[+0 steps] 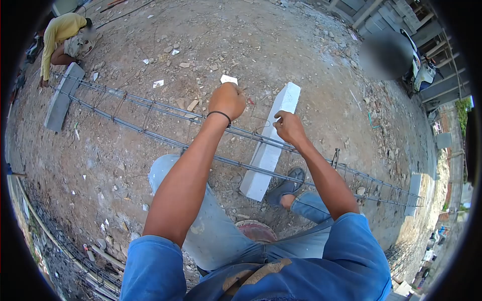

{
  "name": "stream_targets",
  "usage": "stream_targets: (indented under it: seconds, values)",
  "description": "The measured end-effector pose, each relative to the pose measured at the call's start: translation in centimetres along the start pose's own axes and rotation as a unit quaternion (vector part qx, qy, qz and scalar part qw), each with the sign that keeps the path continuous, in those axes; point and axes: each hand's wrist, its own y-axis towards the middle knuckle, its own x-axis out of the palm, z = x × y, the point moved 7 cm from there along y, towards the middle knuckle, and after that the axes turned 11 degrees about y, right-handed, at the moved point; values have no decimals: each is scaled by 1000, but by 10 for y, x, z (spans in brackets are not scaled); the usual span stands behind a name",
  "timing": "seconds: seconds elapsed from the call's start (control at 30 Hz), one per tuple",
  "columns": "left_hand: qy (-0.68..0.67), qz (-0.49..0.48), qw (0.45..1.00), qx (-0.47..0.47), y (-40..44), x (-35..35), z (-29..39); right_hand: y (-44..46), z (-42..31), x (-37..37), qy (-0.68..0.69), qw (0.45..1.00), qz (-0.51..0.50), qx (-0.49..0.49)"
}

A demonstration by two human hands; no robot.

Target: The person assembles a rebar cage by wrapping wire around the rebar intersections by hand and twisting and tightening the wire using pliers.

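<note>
A long rebar cage (145, 131), steel bars joined by thin stirrups, crosses in front of me. It rests on a pale concrete block (263, 155) between my feet. My left hand (227, 103) is a closed fist above the far bars; whatever may be inside it is hidden. Just past the bars, my right hand (290, 128) is pinched over the block. A thin wire (262, 119) curves by the bars up to its fingertips, and the hand seems to grip its end. Behind my left fist lies a white fragment (229, 80).
A person in a yellow shirt (65, 30) bends at the cage's left end, near another concrete block (65, 98). A third block (413, 193) supports the right end. Stones and rubble litter the dirt ground (301, 45). A motorbike (424, 70) stands upper right.
</note>
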Motion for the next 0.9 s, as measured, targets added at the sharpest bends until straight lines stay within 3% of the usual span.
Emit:
stream_targets:
  seconds: [0.03, 0.07, 0.2, 0.27, 0.33, 0.43, 0.5, 0.63, 0.9]
  values:
    - [136, -49, 990, 2, -5, 11, -1, -35, 7, -32, 50, 997, 32, 48]
    - [179, -77, 981, 9, -7, 26, -6, -69, 36, -56, 89, 988, 99, 80]
    - [242, -151, 958, 32, -36, 72, -3, -213, 154, -119, -50, 936, 247, 244]
    - [280, -197, 936, 83, -42, 115, -8, -262, 191, -123, -85, 919, 269, 276]
    - [292, -181, 935, 91, -50, 129, 0, -294, 199, -123, -116, 898, 290, 309]
    - [303, -153, 937, 84, -41, 150, 7, -307, 187, -111, -131, 887, 338, 284]
    - [309, -143, 937, 74, -33, 167, 9, -304, 201, -88, -50, 894, 312, 317]
    - [344, -100, 933, 43, -19, 183, 16, -290, 179, -79, -58, 891, 235, 383]
    - [336, -125, 934, -3, -8, 179, 10, -283, 196, -75, -94, 897, 228, 368]
